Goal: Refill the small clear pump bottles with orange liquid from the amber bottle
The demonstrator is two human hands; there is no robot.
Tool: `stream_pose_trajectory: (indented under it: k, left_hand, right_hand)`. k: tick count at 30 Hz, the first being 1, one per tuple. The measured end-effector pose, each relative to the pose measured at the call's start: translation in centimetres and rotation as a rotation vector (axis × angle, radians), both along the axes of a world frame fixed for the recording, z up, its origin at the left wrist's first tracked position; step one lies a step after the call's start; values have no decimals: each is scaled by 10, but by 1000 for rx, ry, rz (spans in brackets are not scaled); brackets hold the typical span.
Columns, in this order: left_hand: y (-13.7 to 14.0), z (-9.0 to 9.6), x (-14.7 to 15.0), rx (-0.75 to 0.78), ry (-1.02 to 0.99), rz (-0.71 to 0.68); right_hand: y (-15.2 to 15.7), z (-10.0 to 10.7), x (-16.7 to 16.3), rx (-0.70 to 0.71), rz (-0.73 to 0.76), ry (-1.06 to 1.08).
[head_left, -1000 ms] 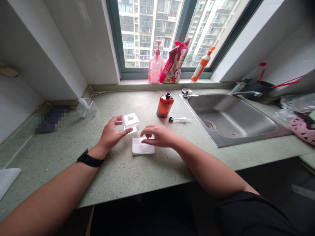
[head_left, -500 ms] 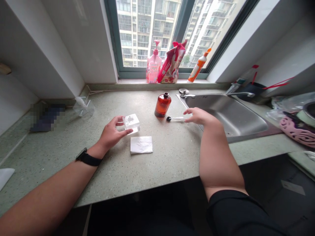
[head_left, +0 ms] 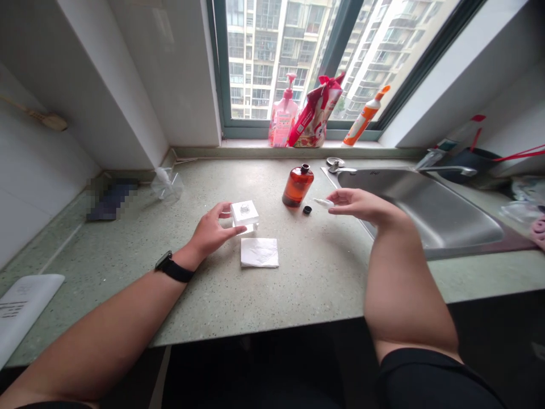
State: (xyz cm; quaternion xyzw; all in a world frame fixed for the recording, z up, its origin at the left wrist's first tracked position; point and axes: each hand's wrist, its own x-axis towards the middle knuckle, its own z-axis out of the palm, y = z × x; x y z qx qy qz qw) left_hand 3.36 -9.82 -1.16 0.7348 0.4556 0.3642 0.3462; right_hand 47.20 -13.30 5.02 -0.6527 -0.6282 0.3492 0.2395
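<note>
Slim whitish tube (head_left: 323, 202) shifted — in right fingers (head_left: 343, 199).

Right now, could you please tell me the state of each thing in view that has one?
Left hand: closed around the side of the clear block.
Clear block: held; resting or lifted, I cannot tell.
Right hand: gripping the thin white item.
Thin white item: held, one end showing.
Amber bottle: upright, uncapped.
Black cap: off, beside the bottle.
White paper: folded, flat.
Pink bottle: upright, pump on.
</note>
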Motion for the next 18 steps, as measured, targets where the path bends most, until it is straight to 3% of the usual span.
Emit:
stream_pose_trajectory:
  k: [5, 12, 18]
  left_hand:
    - [-1, -1, 1, -6, -12, 2]
    - [1, -5, 0, 37, -22, -14]
    - [1, -7, -1, 100, -29, -24]
  right_hand:
    - [-4, 13, -48, -27, 172, 293]
    - [5, -4, -108, 129, 161, 438]
    - [4, -15, -132, 245, 112, 517]
